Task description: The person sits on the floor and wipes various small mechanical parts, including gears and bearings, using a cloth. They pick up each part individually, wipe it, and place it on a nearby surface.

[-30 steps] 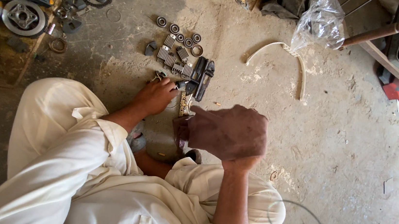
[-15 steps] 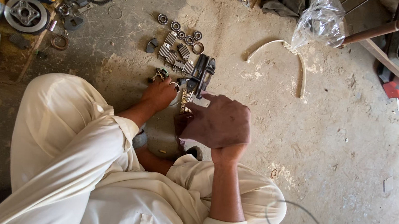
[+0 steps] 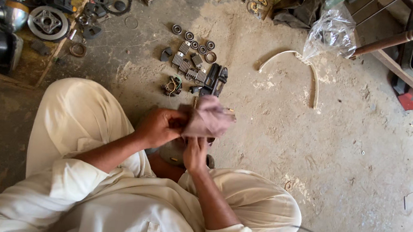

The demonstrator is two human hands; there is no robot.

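Squatting on a dusty concrete floor (image 3: 343,159), cream cotton trousers (image 3: 80,114) and sleeves filling the lower frame. Left hand (image 3: 159,126) curling closed around the left edge of a crumpled dusty-pink cloth rag (image 3: 208,119), fingers wrapping it at chest height above the knees. Right hand (image 3: 194,154) rising from below, fingers closing on the rag's lower edge; whatever may be lying inside the rag staying hidden, so cannot tell. Rag hanging just above the floor, directly below a spread of small metal parts.

Lying just beyond the rag: a row of round steel bearings (image 3: 192,37), several ribbed grey metal blocks (image 3: 186,63), two dark elongated metal pieces (image 3: 216,77). Sitting at far left, a round grey metal disc with a hub (image 3: 47,22) among dark machine scrap. Curving across the floor at right, a bent white plastic strip (image 3: 300,64), with a crumpled clear plastic bag (image 3: 331,34) beside a brown wooden leg (image 3: 400,39).
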